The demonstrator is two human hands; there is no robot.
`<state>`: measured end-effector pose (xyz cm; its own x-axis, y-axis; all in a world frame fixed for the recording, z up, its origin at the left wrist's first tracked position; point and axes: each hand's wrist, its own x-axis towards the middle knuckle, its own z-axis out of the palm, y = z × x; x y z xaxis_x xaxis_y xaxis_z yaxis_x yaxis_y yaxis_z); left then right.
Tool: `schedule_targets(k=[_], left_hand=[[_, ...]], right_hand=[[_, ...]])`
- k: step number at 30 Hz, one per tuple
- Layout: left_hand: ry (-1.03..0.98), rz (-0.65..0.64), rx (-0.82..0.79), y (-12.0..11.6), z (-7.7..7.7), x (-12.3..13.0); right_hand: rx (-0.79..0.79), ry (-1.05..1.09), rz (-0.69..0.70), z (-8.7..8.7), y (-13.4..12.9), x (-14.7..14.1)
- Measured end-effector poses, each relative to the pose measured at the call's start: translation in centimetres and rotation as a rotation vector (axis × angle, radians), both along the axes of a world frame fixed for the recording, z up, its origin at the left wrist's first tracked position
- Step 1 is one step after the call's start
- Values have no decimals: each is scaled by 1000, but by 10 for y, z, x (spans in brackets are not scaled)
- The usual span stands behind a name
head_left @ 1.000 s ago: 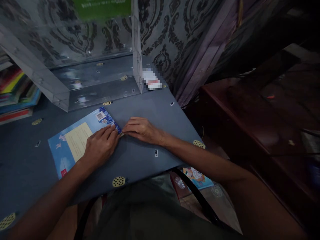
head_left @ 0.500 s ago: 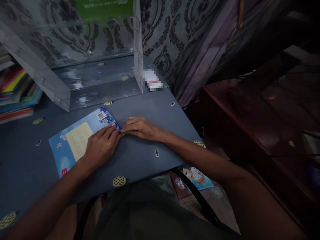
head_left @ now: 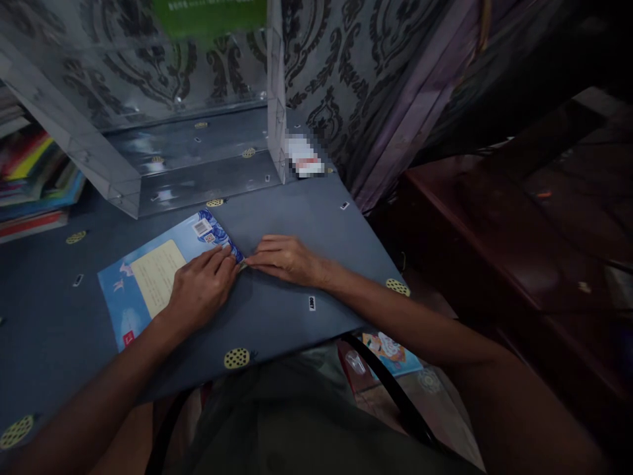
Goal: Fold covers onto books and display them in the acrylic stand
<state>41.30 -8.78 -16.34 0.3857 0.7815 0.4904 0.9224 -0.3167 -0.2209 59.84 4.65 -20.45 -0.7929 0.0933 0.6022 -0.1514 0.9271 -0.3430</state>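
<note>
A thin blue book [head_left: 141, 254] lies on the cloth-covered table with its barcode side up, a cream text panel in its middle and dark blue wave patterns along its right edge. My left hand [head_left: 202, 284] presses on the book's near right part, its fingers closed together at the edge and hiding that part of the cover. Beside it, my right hand [head_left: 287, 259] has its fingers pinched together at the book's right corner. A small pale bit of the corner shows between the two hands; the fingertips' exact hold is partly hidden.
A clear acrylic stand [head_left: 277, 112] rises at the back of the blue-grey table [head_left: 277, 310]. Piled books [head_left: 34, 171] sit at the far left. A blurred white item [head_left: 305, 157] is right of the stand. Dark red furniture [head_left: 475, 251] stands to the right; another book [head_left: 390, 353] is below the table edge.
My right hand has shifted slightly to the right and its fingers look straighter at the corner. My left hand and the book stay nearly in place.
</note>
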Motion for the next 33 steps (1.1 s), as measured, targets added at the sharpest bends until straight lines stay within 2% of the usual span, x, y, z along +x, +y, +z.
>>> schedule_targets(k=[9,17,27,33], left_hand=[[7,1,6,0,3,0],[-36,31,-38,-1,-2,0],[-112,69,-117,-2,-5,-2],[-83,57,-100,-2,-4,-2]], right_hand=[[137,-80,3,4,-1,3],[110,-15,-16,-1,-1,1],[123,-107,-9,4,-2,2],[80,-18,-15,2,-2,1]])
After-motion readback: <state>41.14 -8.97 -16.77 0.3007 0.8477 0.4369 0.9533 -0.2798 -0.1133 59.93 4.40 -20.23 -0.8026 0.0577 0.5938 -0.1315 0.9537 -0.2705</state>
